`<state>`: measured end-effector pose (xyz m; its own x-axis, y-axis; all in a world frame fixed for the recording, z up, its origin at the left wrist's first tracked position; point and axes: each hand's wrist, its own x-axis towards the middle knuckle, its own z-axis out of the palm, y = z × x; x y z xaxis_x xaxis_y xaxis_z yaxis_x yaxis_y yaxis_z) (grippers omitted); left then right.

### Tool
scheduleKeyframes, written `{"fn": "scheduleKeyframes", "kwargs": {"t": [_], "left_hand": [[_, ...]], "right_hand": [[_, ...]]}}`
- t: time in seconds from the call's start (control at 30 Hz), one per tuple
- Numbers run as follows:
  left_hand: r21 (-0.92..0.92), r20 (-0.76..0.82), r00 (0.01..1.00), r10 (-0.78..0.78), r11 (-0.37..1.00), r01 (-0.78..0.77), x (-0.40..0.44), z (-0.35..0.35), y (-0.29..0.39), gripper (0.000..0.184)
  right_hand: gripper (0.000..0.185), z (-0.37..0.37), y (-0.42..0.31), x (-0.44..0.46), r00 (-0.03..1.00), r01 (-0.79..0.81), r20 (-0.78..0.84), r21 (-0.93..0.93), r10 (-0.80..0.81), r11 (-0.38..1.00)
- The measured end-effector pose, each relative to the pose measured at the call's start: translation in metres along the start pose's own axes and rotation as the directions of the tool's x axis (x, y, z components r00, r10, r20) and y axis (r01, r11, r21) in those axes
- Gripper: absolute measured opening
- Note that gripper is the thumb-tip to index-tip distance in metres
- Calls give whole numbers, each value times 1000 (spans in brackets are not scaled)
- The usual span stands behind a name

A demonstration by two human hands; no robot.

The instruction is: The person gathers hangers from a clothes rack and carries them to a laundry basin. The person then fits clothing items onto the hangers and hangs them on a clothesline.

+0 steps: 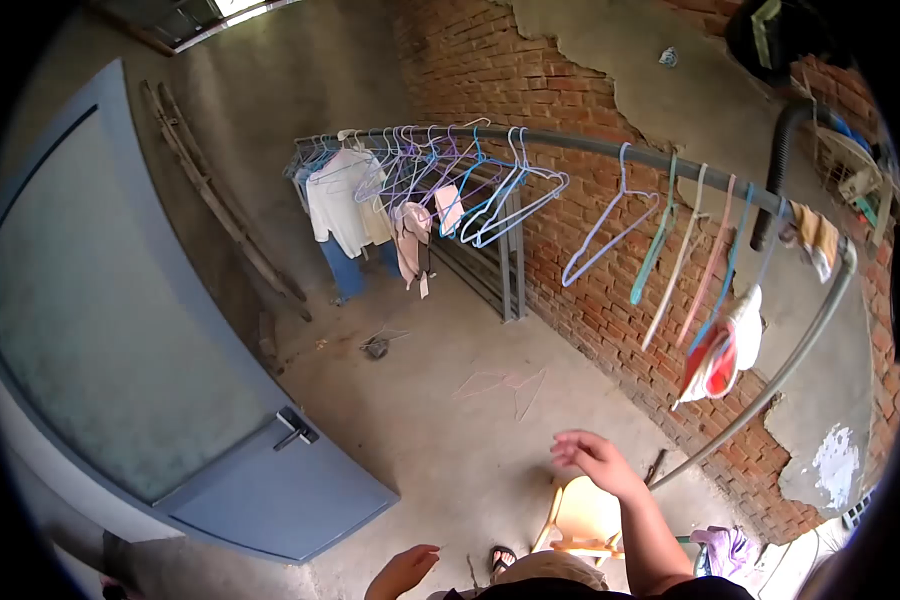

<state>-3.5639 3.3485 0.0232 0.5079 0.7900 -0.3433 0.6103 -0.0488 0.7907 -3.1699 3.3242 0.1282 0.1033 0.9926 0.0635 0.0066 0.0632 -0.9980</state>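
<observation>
In the head view, the right hand (592,462) is raised in front of the body, fingers loosely bent and apart, with nothing in its grasp. It is just beside the top of a yellow chair (584,508), the thing nearest to it; whether the two touch I cannot tell. The left hand (406,570) is low at the bottom edge, half open, with nothing visible in it.

Few containers show clearly. A red-and-white cloth item (725,350) hangs like a pouch near the right end of a metal rail (610,148) — its hollow gapes, showing red, and I cannot tell whether it holds anything. At the upper right, a wire basket (836,158) sits by a black hose (778,165), with pale and green objects in or against it, too small to name. At the lower right, purple cloth (727,550) lies bunched beside a white surface; whether a container holds it is unclear.

Along the rail, bare hangers in violet, green, white, pink and blue are spaced out before the pouch-like item. Farther along are crowded hangers, a white shirt (340,200) and a pink garment (413,240). A pink hanger (500,381) lies on the floor (420,450) — well apart from both hands.
</observation>
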Motion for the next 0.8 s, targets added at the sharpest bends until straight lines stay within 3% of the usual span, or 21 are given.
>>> {"fn": "scheduleKeyframes", "kwargs": {"t": [0.07, 0.17, 0.2, 0.3, 0.33, 0.43, 0.53, 0.63, 0.7, 0.8], "left_hand": [[-6, -2, 1000, 11, 1000, -11, 36, -38, 25, 30], [43, -148, 986, 82, 996, -76, 82, -86, 34, 28], [-110, -165, 984, 66, 990, -85, 97, -96, 23, 27], [-313, -142, 990, -23, 949, -23, 137, -129, 23, 24], [-279, -125, 992, -24, 960, -12, 156, -140, 16, 23], [-389, -35, 998, 43, 920, -54, 227, -173, -4, 24], [-323, -36, 977, 211, 922, -212, 311, -226, 9, 24], [-286, -40, 960, 276, 918, -275, 378, -270, 65, 22], [-376, -23, 924, 382, 853, -362, 420, -292, 107, 21], [-391, -60, 848, 527, 769, -505, 467, -309, 166, 20]], "right_hand": [[29, 8, -18, 61, 998, 66, -12, 19, -66, 998], [31, 19, -39, 142, 985, 159, -57, -17, -160, 987], [32, 22, -47, 165, 980, 176, -89, -1, -175, 984], [35, 23, -66, 233, 937, 269, -227, -9, -264, 963], [36, 22, -68, 252, 913, 303, -281, -21, -296, 953], [38, 15, -79, 305, 847, 334, -437, -2, -302, 942], [42, 9, -88, 356, 768, 304, -589, -10, -251, 953], [53, -1, -98, 400, 693, 259, -699, 11, -178, 966], [59, -9, -104, 429, 657, 242, -744, 56, -121, 969], [68, -19, -111, 459, 675, 252, -736, 163, -52, 954]]}}
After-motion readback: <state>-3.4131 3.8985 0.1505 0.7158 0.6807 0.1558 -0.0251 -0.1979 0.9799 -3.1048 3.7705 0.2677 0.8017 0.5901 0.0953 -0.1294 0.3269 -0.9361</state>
